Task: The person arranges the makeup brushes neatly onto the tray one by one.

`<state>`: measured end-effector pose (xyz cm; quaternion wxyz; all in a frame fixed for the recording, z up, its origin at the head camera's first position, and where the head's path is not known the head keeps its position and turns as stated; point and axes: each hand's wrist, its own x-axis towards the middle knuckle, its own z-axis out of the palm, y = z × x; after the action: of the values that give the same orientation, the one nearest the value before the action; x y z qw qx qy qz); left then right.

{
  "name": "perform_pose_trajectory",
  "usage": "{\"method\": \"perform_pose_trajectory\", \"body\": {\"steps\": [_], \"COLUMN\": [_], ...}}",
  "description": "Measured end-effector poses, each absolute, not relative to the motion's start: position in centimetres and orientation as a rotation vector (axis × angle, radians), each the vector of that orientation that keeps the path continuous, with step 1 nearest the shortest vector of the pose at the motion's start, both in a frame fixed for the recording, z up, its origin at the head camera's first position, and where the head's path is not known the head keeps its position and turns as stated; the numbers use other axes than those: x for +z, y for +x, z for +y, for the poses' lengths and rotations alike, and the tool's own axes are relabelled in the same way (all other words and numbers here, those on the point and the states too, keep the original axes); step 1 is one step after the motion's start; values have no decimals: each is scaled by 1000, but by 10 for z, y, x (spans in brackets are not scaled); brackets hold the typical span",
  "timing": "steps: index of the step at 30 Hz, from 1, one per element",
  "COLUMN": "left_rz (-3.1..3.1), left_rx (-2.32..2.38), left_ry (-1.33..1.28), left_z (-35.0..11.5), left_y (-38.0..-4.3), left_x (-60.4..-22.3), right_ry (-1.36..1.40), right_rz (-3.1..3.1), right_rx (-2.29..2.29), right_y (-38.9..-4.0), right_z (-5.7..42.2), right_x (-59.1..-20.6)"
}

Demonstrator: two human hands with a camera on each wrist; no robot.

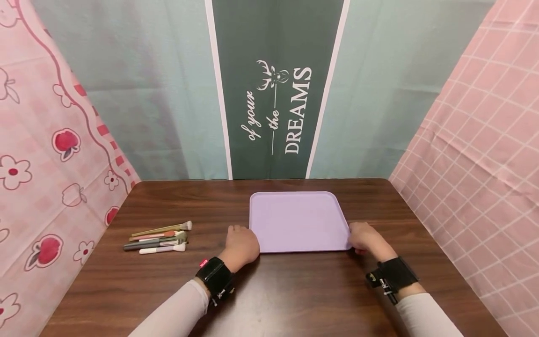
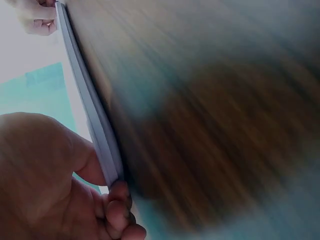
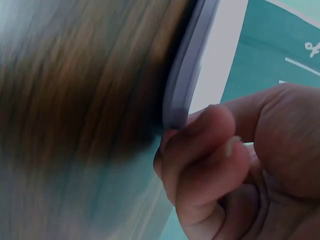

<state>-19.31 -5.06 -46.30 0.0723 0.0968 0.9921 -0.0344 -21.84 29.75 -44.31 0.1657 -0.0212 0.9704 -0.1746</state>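
Brown tabletop (image 1: 294,292); lilac tray (image 1: 299,222), long axis crosswise, left hand (image 1: 242,244) to right hand (image 1: 368,238)

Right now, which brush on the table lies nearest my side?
The white-handled brush with the pale tip, at the front of the bunch; the other brushes lie farther back, toward the curtain.

Inspected table (image 1: 303,299): dark brown, wood-grained, reflecting light toward the near side, rounded at the far corners. Found at left a cluster of brushes (image 1: 156,243), laid close together with heads to the right. Noted right of the brushes, well apart, a lilac tray (image 1: 299,222); could not confirm full contact beneath.
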Motion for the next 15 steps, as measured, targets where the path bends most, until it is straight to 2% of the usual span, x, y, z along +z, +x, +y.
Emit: {"method": "perform_pose_trajectory", "body": {"steps": [15], "left_rz": [2981], "left_rx": [3], "left_ry": [235], "left_z": [-91], "left_y": [-177], "left_x": [-457], "right_ry": [-94], "right_rz": [2757], "right_rx": [-525], "right_y": [-214], "right_z": [261], "right_x": [-451]}}
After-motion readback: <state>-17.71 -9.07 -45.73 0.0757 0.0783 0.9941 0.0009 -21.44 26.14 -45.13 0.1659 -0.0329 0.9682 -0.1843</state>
